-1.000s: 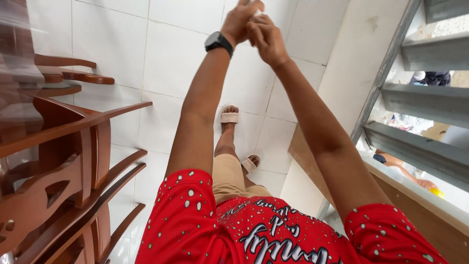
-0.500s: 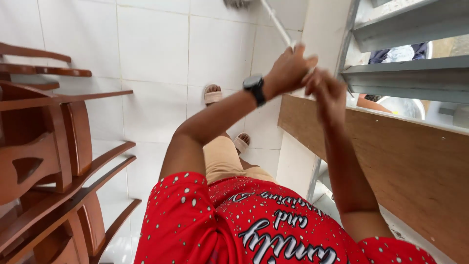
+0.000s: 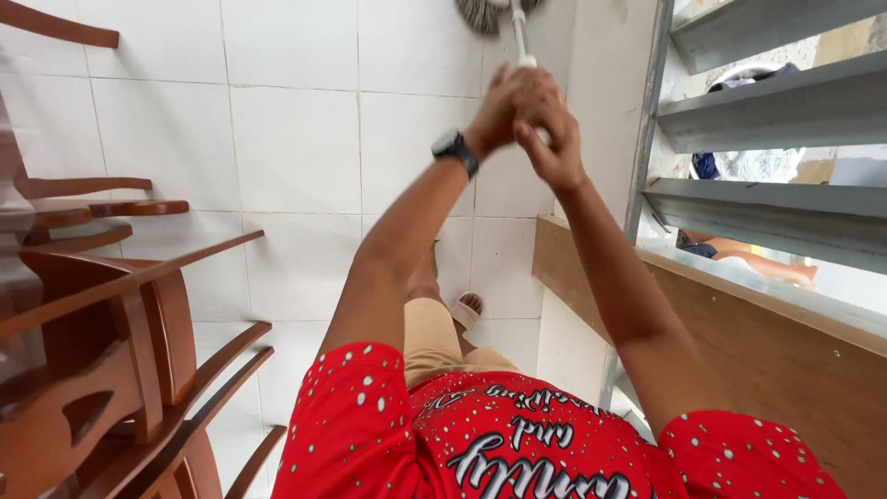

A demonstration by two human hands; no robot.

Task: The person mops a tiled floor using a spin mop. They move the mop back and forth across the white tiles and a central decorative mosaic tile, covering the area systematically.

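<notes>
While both hands wrap it, the mop handle (image 3: 519,37) runs forward to a grey mop head (image 3: 485,13) on the white tiled floor (image 3: 296,139). Left hand (image 3: 499,109) and right hand (image 3: 552,139) clench it together. Wooden chairs (image 3: 102,314) stand left, a louvred window (image 3: 776,139) right.

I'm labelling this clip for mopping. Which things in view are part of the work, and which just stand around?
In use: mop handle, mop head, left hand, right hand, tiled floor.

Standing around: wooden chairs, louvred window, wooden sill.
</notes>
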